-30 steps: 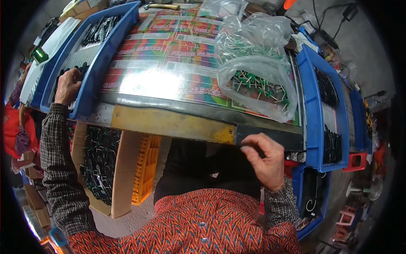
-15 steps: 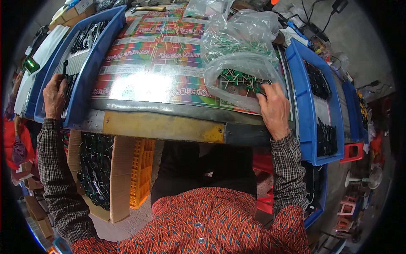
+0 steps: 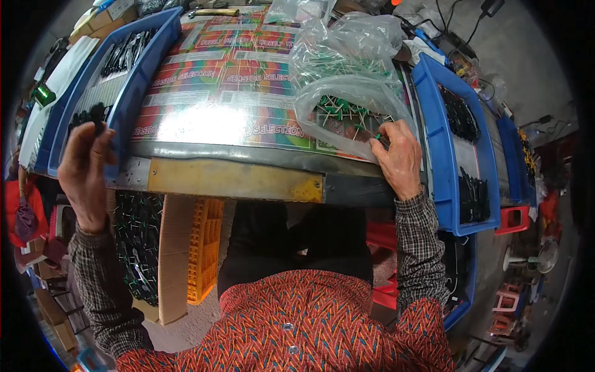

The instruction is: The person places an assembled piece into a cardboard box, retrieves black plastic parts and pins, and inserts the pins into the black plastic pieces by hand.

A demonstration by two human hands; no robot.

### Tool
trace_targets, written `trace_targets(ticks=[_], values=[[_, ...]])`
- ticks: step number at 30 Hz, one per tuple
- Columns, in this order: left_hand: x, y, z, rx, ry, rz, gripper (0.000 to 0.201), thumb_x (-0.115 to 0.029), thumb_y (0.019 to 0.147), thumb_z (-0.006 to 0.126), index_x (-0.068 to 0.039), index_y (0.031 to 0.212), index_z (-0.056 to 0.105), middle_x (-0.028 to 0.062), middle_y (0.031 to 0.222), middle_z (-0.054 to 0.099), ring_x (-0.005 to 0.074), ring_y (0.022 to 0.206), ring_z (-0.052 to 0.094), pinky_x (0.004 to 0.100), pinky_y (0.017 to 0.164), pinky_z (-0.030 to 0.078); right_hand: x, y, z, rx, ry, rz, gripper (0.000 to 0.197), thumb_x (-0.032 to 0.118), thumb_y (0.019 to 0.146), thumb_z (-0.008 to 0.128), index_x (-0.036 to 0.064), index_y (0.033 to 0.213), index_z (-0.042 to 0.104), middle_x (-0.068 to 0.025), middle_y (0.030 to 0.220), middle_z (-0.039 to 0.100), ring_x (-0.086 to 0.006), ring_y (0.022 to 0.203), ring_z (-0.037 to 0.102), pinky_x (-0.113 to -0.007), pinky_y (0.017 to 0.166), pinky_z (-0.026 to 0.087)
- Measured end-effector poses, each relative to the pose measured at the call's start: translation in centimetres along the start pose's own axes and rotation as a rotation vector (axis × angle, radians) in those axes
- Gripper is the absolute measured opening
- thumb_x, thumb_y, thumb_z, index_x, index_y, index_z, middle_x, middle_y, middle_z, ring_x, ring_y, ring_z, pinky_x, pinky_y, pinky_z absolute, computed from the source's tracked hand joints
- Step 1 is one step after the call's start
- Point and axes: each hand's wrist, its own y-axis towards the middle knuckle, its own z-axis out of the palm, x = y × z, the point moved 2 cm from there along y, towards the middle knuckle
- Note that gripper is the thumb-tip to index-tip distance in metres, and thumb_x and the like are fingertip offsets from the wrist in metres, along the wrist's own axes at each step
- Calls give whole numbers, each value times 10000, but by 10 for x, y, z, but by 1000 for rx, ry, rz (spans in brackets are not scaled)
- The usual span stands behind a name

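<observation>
My left hand (image 3: 90,167) is raised over the near end of the left blue tray (image 3: 139,80), its thumb and fingertips pinched around a slim black plastic piece (image 3: 99,126); its far part blends with the black pieces behind. At the mouth of a clear plastic bag (image 3: 304,115), my right hand (image 3: 400,158) has thumb and forefinger closed on a small green-headed pin (image 3: 377,136). Inside the bag lie many pins (image 3: 341,108) with green heads and thin whitish shafts. Part of the pinched pin is hidden by my fingers.
Black pieces (image 3: 129,53) also lie at the tray's far end. A second blue tray (image 3: 443,149) with black pieces stands at the right. Printed sheets (image 3: 217,99) cover the metal-edged table (image 3: 235,180). A hammer (image 3: 214,12) lies at the back. Below stands a cardboard box (image 3: 175,260) of black-and-green pieces.
My left hand has come up and toward me from the left tray, with the black piece at its fingertips. The right hand has stayed at the bag's mouth, shifting only slightly.
</observation>
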Motion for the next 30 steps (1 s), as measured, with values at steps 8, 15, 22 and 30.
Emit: trace_targets(ticks=[8, 15, 22, 30], values=[[-37, -52, 52, 277, -208, -157, 68, -33, 924, 569, 13, 974, 574, 48, 871, 625, 54, 657, 538, 186, 548, 432, 1, -8, -5, -62, 198, 17, 212, 97, 739, 690, -11, 901, 607, -137, 883, 569, -295, 818, 590, -388, 715, 475], [-58, -89, 97, 385, -433, -422, 76, -38, 916, 552, 7, 967, 587, 25, 769, 628, 46, 586, 548, 177, 494, 417, 36, -26, -17, -105, 337, -16, 219, 57, 742, 693, -6, 929, 597, -117, 847, 608, -270, 778, 619, -360, 696, 494], [-68, -126, 142, 435, -703, -631, 120, -89, 908, 591, 9, 972, 618, 22, 719, 624, 29, 483, 483, 171, 421, 361, 87, -75, -12, 38, 590, -117, 282, 33, 740, 730, 9, 986, 594, -85, 774, 620, -169, 585, 594, -286, 531, 483], [-68, -157, 150, 509, -768, -709, 148, -120, 902, 622, 9, 974, 628, 18, 699, 618, 28, 484, 477, 172, 425, 358, 110, -104, 1, 168, 683, -140, 257, 43, 729, 727, 19, 945, 591, -79, 728, 583, -187, 566, 568, -303, 513, 462]])
